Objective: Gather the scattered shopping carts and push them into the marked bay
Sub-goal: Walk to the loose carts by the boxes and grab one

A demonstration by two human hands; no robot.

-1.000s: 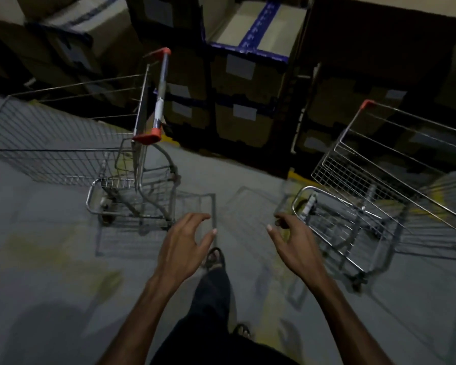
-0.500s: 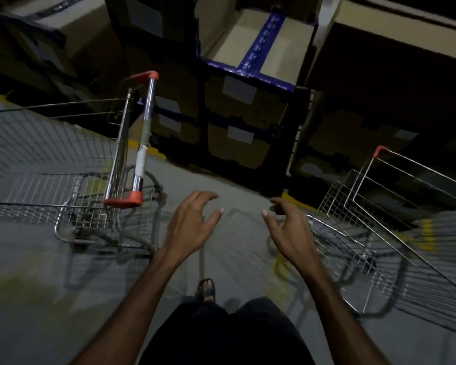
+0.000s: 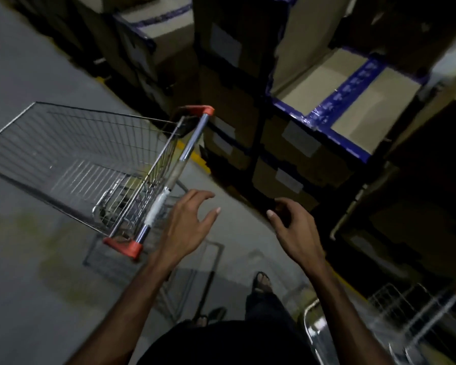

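A wire shopping cart (image 3: pixel 84 159) stands on the grey floor at the left, its chrome handle bar (image 3: pixel 179 164) with red end caps facing me. My left hand (image 3: pixel 187 225) hovers just right of the handle's near end, fingers spread and relaxed, holding nothing. My right hand (image 3: pixel 295 233) is raised further right, fingers loosely curved, also holding nothing. A second wire cart (image 3: pixel 411 322) shows blurred at the bottom right corner, behind my right arm.
Stacked cardboard boxes (image 3: pixel 327 101) with blue tape fill dark racking across the top and right. A yellow floor line (image 3: pixel 195 156) runs along the rack's base. My sandalled feet (image 3: pixel 261 283) stand on the concrete between the carts.
The view has swung left and closer: the left cart's handle now lies right beside my left hand, and the right cart has slid to the bottom right corner. Both hands remain free.
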